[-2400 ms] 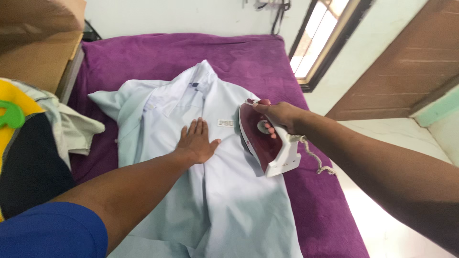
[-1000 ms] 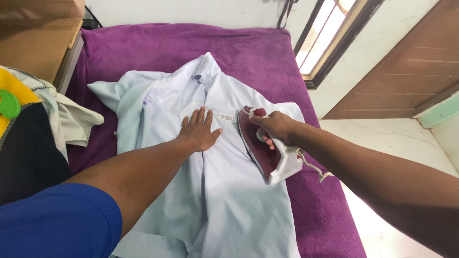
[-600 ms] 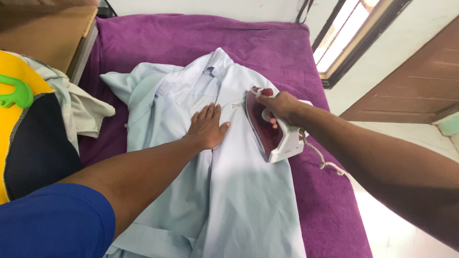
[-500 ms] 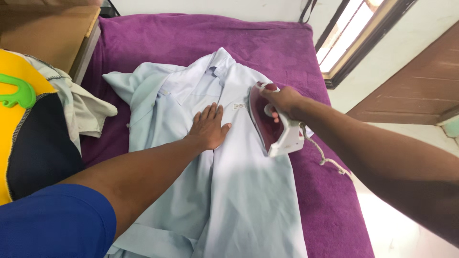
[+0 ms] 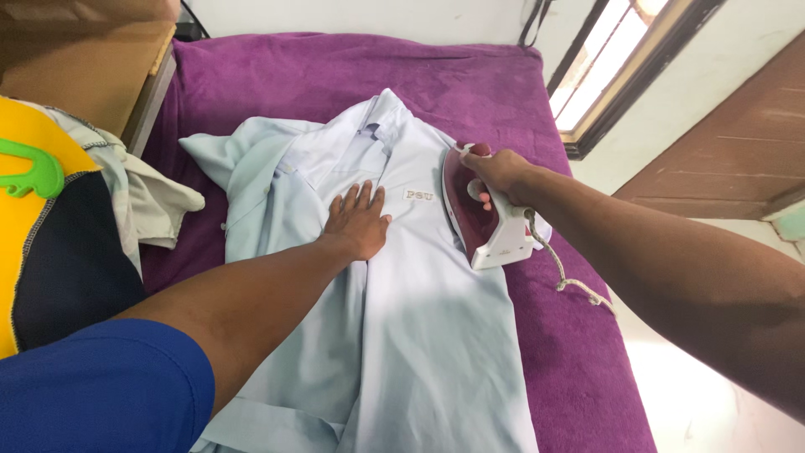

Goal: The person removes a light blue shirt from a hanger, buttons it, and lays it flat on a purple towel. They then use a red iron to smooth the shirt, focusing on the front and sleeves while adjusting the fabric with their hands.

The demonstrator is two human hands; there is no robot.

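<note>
One pale blue shirt (image 5: 419, 319) lay front-up on the purple blanket (image 5: 319, 75), collar (image 5: 381, 113) at the far end, hem running off the near edge of view. We saw a small stitched patch on the chest, between our two hands. One sleeve (image 5: 231, 155) was folded out to the left, crumpled on the blanket.

Our left hand (image 5: 356, 222) lay flat on the shirt front near the button line, palm down, fingers (image 5: 352, 200) spread slightly and pointing toward the collar. It gripped nothing, just pressed the cloth.

Our right hand (image 5: 499, 172) was wrapped around the handle of the iron (image 5: 482, 222), fingers curled tight. The iron was maroon with a white base end, tipped up on its side edge, nose toward the collar, over the shirt's right shoulder area. We couldn't tell whether the soleplate touched the cloth. Its braided cord (image 5: 570, 281) trailed off the heel across the blanket to the right.

Further out: a heap of clothes (image 5: 59, 235) at left, yellow and black with a green hanger (image 5: 29, 168) on top, beside a wooden table (image 5: 75, 67). A window (image 5: 604, 59) was at top right, with a brown door (image 5: 729, 143) next to it.
</note>
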